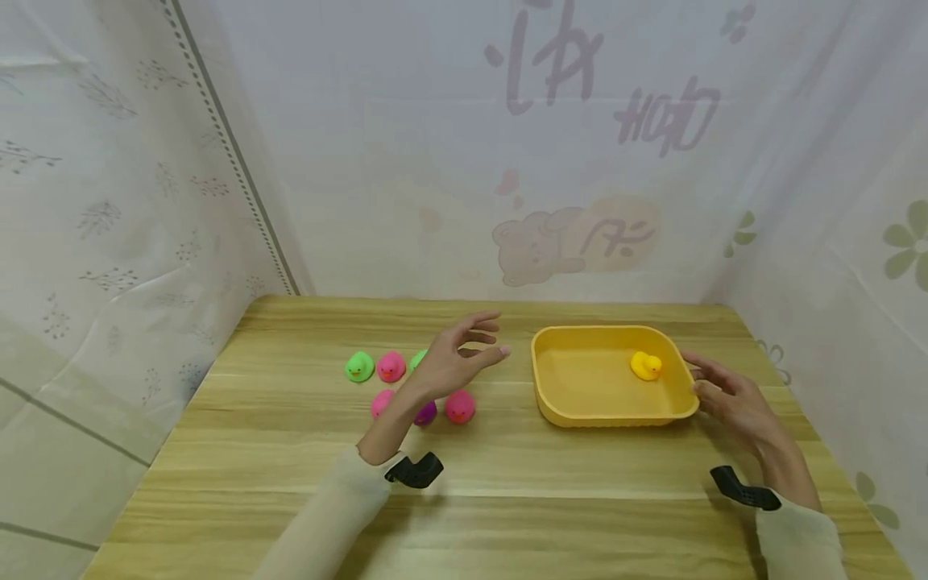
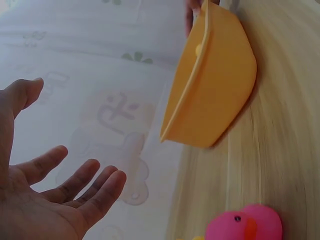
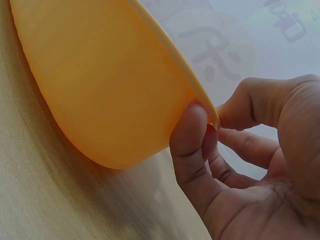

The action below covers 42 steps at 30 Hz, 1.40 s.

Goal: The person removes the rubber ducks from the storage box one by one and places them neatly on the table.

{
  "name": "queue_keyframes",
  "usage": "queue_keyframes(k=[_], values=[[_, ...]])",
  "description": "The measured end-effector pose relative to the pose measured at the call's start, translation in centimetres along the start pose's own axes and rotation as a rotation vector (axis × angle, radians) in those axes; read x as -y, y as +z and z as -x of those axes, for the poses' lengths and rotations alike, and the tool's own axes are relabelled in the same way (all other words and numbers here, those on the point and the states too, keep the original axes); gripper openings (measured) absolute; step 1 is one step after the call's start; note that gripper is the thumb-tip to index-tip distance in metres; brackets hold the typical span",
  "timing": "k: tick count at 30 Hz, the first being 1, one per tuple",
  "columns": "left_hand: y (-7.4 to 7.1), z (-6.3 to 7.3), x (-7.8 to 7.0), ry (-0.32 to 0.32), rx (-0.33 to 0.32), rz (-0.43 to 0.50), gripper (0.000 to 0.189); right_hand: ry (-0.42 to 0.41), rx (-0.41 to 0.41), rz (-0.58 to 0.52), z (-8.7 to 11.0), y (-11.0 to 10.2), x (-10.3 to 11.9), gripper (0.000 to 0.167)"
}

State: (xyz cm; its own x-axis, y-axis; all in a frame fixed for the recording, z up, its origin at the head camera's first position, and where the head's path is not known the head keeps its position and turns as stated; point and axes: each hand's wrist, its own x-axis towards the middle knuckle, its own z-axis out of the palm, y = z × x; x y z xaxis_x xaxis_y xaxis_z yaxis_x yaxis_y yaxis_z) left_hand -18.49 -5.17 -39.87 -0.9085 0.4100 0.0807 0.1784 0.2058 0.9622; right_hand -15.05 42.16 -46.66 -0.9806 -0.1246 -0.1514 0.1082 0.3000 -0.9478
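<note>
A yellow plastic basin stands at the right of the wooden table, holding one yellow rubber duck. My right hand pinches the basin's right rim between thumb and fingers, as the right wrist view shows close up. My left hand hovers with its fingers spread and nothing in them, over small rubber ducks left of the basin. Among these are a green duck, a pink duck, a purple duck and another pink duck. My left hand and forearm partly cover some of them.
The wooden table ends at a patterned cloth hanging behind it and at both sides. A black wrist mount sits on my left sleeve, and another mount on my right.
</note>
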Motion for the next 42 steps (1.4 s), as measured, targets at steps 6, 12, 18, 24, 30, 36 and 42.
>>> queue_keyframes(k=[6,12,18,24,30,36,42], values=[[1.5,-1.7,-0.1,-0.030,0.025,-0.039,0.057,-0.007,0.002,-0.003,0.0,0.0,-0.1,0.061],[3.0,-3.3,0.2,-0.026,0.085,-0.036,0.058,-0.009,0.003,-0.009,0.0,-0.1,-0.1,0.061],[4.5,-4.6,0.1,-0.026,0.143,-0.056,0.061,-0.022,0.011,-0.028,0.1,-0.1,-0.2,0.062],[6.0,-6.0,0.0,-0.020,0.159,-0.099,0.063,-0.012,0.003,-0.013,0.0,-0.1,-0.2,0.062],[7.6,-7.1,-0.3,-0.063,0.176,-0.121,0.066,-0.026,0.012,-0.022,0.1,0.0,-0.3,0.061],[9.2,-8.0,-0.2,-0.083,0.202,-0.135,0.066,-0.024,0.011,-0.018,0.2,0.0,-0.3,0.060],[10.9,-9.0,0.1,-0.088,0.234,-0.147,0.071,-0.012,0.005,-0.021,0.1,0.0,-0.4,0.061]])
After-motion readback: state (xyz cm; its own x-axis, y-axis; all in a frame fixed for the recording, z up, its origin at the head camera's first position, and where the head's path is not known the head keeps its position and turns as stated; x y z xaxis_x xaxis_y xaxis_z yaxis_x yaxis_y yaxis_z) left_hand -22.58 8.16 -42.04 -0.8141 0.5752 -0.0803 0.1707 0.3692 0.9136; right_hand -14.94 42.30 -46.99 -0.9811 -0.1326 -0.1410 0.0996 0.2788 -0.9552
